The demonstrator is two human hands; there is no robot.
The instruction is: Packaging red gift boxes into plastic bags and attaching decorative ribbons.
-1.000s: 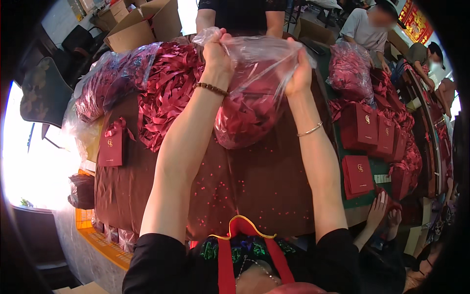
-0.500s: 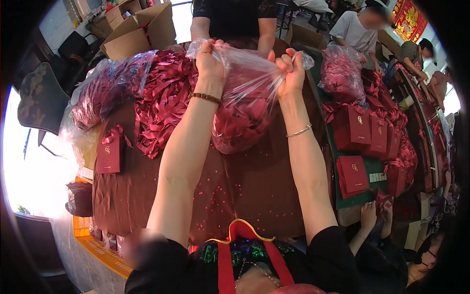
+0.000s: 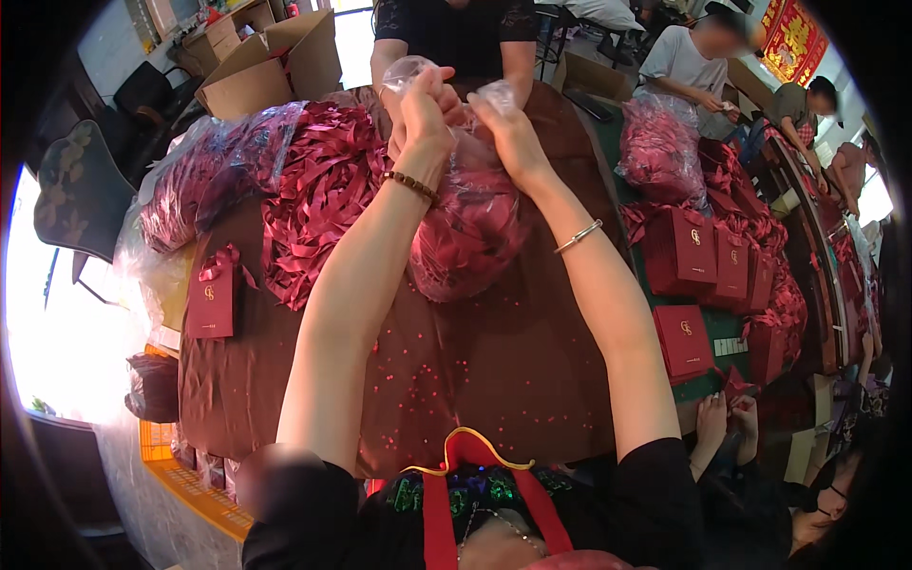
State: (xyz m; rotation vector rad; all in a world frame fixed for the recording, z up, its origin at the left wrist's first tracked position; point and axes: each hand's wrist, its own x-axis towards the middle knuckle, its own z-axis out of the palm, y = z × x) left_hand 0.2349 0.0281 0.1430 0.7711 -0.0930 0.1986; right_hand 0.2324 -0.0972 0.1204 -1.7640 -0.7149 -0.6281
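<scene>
A clear plastic bag (image 3: 465, 247) full of dark red ribbon pieces stands on the brown-covered table in front of me. My left hand (image 3: 425, 116) is closed around one side of the bag's gathered top, and a puff of plastic sticks up beyond the fingers. On the other side of the neck, my right hand (image 3: 508, 141) grips the plastic, its fingers partly hidden behind it. Left of the bag lies a loose heap of red ribbons (image 3: 318, 199). Across the table, a person in black (image 3: 463, 47) has their arms close behind the bag.
Another plastic bag of ribbons (image 3: 214, 171) lies at the far left, above a red gift bag (image 3: 211, 299). On the green table at right are stacked red gift bags (image 3: 681, 249) and a filled plastic bag (image 3: 660, 147). An orange crate (image 3: 190, 484) stands lower left. Several people work nearby.
My hands have come closer together, drawing the stretched plastic mouth inward into a narrower neck. The right hand moved left. The filled bag stays in place.
</scene>
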